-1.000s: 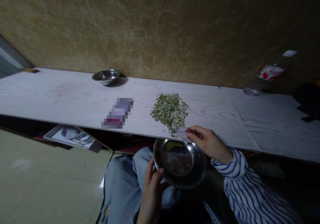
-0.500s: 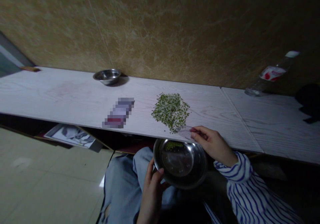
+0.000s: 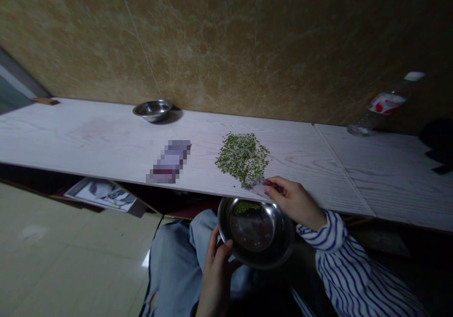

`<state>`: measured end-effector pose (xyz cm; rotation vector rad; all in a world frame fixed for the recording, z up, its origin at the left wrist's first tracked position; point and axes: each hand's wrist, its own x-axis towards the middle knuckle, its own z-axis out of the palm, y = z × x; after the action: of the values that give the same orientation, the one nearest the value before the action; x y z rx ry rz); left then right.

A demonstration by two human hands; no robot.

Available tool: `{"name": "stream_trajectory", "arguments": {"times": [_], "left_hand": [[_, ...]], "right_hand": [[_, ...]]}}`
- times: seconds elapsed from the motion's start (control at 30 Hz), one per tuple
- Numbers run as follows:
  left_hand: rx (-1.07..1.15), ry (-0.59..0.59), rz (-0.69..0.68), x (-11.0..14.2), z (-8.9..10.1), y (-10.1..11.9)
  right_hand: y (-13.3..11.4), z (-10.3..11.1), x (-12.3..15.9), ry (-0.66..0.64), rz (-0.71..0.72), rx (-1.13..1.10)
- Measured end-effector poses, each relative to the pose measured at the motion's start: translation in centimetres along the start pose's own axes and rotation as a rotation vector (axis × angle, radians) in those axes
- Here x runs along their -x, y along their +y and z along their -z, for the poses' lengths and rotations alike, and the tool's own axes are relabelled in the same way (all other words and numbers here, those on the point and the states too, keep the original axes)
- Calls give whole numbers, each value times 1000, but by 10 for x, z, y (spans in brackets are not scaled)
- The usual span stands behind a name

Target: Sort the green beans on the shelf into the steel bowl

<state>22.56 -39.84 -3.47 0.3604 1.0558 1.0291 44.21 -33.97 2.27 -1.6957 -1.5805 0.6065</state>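
Note:
My left hand [image 3: 217,265] grips the near-left rim of a large steel bowl [image 3: 283,253], thumb on the rim, under the table's front edge. A small heap of green beans [image 3: 247,207] lies inside the bowl on its far side. My right hand [image 3: 295,199] pinches a thin, see-through plastic piece [image 3: 257,185]; its exact kind is hard to make out. This piece reaches the near edge of a spread of small green beans [image 3: 242,156], which look like mung beans, on the white tabletop.
A smaller steel bowl [image 3: 153,112] stands near the wall. A pixelated flat object [image 3: 170,161] lies left of the beans. At the right, a clear bottle [image 3: 385,104] with a red-and-white label stands by a dark object [image 3: 439,142]. An open drawer [image 3: 106,194] sits below the table.
My right hand has moved a little left, bringing the clear plastic piece in against the near edge of the beans. My left hand and the large bowl stay nearly in place.

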Motion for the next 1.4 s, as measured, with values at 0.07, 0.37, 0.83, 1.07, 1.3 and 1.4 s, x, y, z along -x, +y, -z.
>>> {"name": "stream_trajectory", "arguments": {"times": [0.07,0.37,0.83,1.07,1.3,1.4], "left_hand": [[7,-6,6,-1,1,-1],[-9,3,2,-1,-1,-2],[10,-11,12,-1,-1,0],[-1,-30,15,1,-1,2],[11,-45,2,0,0,1],[5,-24,-12,1,0,0]], "right_hand": [[3,3,-3,15,-3,6],[10,13,-12,111,44,0],[9,2,-3,33,6,-44],[10,9,2,63,-15,-53],[10,8,4,36,-17,-67],[11,11,8,37,-24,-63]]}}
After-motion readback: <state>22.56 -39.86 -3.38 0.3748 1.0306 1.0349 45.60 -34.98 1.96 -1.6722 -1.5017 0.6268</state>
